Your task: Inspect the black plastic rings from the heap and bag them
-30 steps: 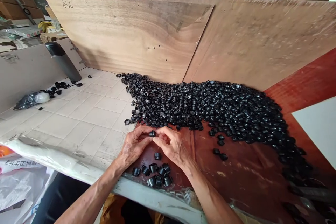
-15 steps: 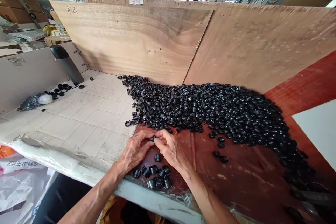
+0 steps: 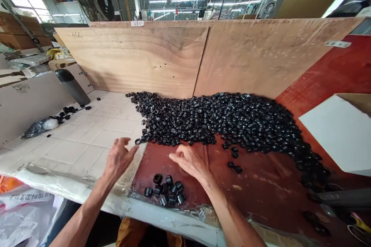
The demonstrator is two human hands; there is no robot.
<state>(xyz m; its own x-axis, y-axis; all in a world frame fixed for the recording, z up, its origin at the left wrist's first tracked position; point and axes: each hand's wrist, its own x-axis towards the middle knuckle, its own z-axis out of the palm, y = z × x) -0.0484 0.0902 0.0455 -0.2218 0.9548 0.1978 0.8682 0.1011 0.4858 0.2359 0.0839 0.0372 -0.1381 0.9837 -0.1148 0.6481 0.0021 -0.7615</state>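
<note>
My left hand (image 3: 118, 157) hovers over the pale tiled part of the table, left of the big heap, its thumb and fingers apart and nothing between them. Over the dark red sheet (image 3: 261, 185), just in front of the heap, is my right hand (image 3: 188, 160). Its fingers are curled in; whatever they may hold is hidden. The large heap (image 3: 214, 119) consists of small black ring-like plastic caps. Between my forearms, near the front edge, lies a small group of black caps (image 3: 165, 189). A few loose caps (image 3: 234, 168) sit right of my right hand.
Wooden boards (image 3: 136, 58) wall off the back. At the left stand a dark grey flask (image 3: 74, 88) and a clear bag (image 3: 36, 126) beside scattered black pieces (image 3: 65, 112). A white box (image 3: 336, 135) is at the right. The padded front edge (image 3: 101, 197) runs below my forearms.
My hands have parted: the left moved left and opened, the right stayed near the heap. The small black piece between them is no longer visible there. The small group looks rearranged. The view has shifted.
</note>
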